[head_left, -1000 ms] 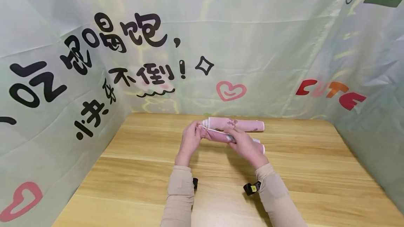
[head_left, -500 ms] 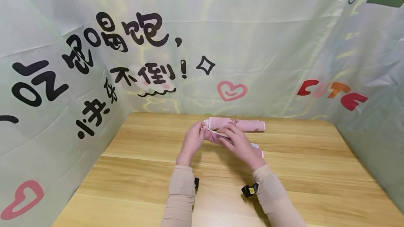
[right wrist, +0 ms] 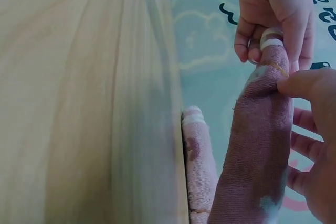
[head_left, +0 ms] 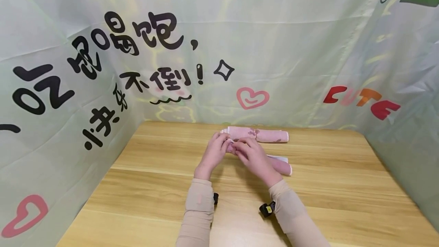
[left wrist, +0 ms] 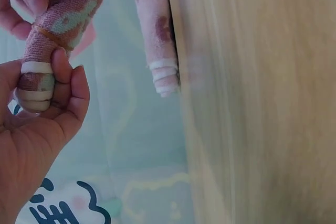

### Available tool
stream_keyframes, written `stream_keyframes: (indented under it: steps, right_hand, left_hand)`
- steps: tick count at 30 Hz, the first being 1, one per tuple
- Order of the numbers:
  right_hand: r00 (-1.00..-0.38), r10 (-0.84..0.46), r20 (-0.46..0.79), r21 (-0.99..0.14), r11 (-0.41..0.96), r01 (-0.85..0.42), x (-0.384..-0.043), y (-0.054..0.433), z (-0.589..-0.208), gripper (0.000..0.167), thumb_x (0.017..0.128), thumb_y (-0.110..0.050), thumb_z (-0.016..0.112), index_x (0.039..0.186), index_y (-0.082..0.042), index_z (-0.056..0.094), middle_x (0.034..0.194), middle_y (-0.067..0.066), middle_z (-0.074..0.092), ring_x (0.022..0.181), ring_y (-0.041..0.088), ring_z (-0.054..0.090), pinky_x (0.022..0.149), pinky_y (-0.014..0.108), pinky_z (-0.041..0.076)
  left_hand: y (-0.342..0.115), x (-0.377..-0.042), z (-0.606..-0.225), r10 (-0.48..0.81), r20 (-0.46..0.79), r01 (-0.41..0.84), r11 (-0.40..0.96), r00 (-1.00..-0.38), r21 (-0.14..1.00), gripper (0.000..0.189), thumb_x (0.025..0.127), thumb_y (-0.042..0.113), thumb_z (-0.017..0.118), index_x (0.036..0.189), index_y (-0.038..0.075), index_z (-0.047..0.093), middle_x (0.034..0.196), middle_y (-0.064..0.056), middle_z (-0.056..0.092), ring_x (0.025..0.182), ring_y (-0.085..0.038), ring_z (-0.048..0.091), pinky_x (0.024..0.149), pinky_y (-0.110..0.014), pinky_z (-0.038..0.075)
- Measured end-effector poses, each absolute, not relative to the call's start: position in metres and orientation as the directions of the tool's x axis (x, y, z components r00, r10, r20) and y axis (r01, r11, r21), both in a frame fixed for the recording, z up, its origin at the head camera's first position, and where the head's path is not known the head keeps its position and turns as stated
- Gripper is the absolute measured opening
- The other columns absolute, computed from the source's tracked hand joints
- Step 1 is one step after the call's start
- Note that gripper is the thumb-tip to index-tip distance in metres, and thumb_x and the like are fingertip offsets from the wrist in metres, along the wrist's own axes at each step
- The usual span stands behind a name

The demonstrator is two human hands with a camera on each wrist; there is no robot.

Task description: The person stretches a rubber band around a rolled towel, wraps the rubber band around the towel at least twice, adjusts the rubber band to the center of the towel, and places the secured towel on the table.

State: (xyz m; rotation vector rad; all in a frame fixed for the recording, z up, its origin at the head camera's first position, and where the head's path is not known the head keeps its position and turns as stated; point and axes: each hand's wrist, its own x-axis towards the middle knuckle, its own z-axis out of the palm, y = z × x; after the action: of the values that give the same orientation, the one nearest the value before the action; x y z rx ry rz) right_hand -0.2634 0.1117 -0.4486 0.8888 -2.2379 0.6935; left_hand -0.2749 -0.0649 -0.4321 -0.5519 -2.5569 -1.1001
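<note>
Rolled towel [right wrist: 257, 145], dusty mauve-pink, nubby weave, with pale green patches near the narrow end and again at the bottom edge of the right wrist view. Narrow end wears whitish bands, and the tip is rounded. Thin orange-brown band [left wrist: 50, 36] circles it a little below that end, pinching the cloth into a slight waist; roll widens beyond it. Position: upper left of the left wrist view, right of centre in the right wrist view; in the head view, just below middle, mostly covered by the hands, wider end with a white edge showing toward lower right.

Left hand [head_left: 214, 149] grasps the narrow end, fingers and thumb wrapped about it. Right hand [head_left: 253, 157] pinches at the roll right beside the band, fingertips close to the left hand's; its remaining fingers lie looser behind the roll.

Second roll [head_left: 271, 135], lighter pink with dark reddish figures, rests untouched just above the hands in the head view, lying crosswise near the far edge of the wooden table [head_left: 154, 201]. White bands at its left end too.

Beige sleeves [head_left: 199, 201] enter from the bottom of the frame, black device [head_left: 266, 209] at the right wrist. Pale green printed cloth [head_left: 291, 60] hangs behind: black characters upper left, coloured "CUTE" at right.
</note>
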Motion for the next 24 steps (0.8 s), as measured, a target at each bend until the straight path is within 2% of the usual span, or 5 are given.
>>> stream_keyframes:
  steps: [8,16,19,24]
  right_hand:
    - [-0.556,-0.438,0.707,-0.155,0.671,-0.725,-0.261,0.110,-0.449,0.018,0.079,-0.013,0.073,0.097,-0.011,0.067,0.106,0.010,0.065,0.099,0.028,0.060,0.086,0.045,0.052]
    - [-0.497,-0.552,0.669,-0.100,0.596,-0.797,-0.262,0.115,-0.450,0.018,0.076,-0.014,0.076,0.092,-0.014,0.068,0.117,0.013,0.060,0.108,0.029,0.056,0.094,0.048,0.048]
    - [-0.501,-0.569,0.652,-0.108,0.585,-0.804,-0.263,0.119,-0.450,0.019,0.078,-0.015,0.074,0.096,-0.015,0.069,0.119,0.012,0.059,0.110,0.028,0.055,0.097,0.049,0.047]
    - [-0.545,-0.548,0.635,-0.167,0.591,-0.789,-0.266,0.128,-0.449,0.019,0.079,-0.014,0.073,0.098,-0.018,0.071,0.120,0.010,0.059,0.113,0.026,0.054,0.100,0.048,0.046]
  left_hand:
    - [-0.066,-0.274,-0.431,0.230,0.447,0.483,0.625,-0.864,0.613,0.017,0.099,0.018,0.054,0.106,0.006,0.064,0.103,-0.014,0.060,0.094,-0.026,0.061,0.083,-0.041,0.053]
    - [-0.074,-0.274,-0.428,0.170,0.398,0.409,0.632,-0.902,0.658,0.016,0.098,0.016,0.055,0.106,0.006,0.066,0.100,-0.012,0.061,0.089,-0.025,0.060,0.081,-0.040,0.053]
    - [-0.078,-0.274,-0.427,0.162,0.404,0.412,0.615,-0.901,0.672,0.016,0.098,0.015,0.056,0.104,0.006,0.067,0.099,-0.013,0.061,0.088,-0.024,0.058,0.080,-0.039,0.052]
    - [-0.086,-0.274,-0.425,0.149,0.420,0.422,0.587,-0.895,0.691,0.013,0.097,0.016,0.057,0.098,0.006,0.067,0.094,-0.012,0.061,0.084,-0.021,0.055,0.077,-0.037,0.049]
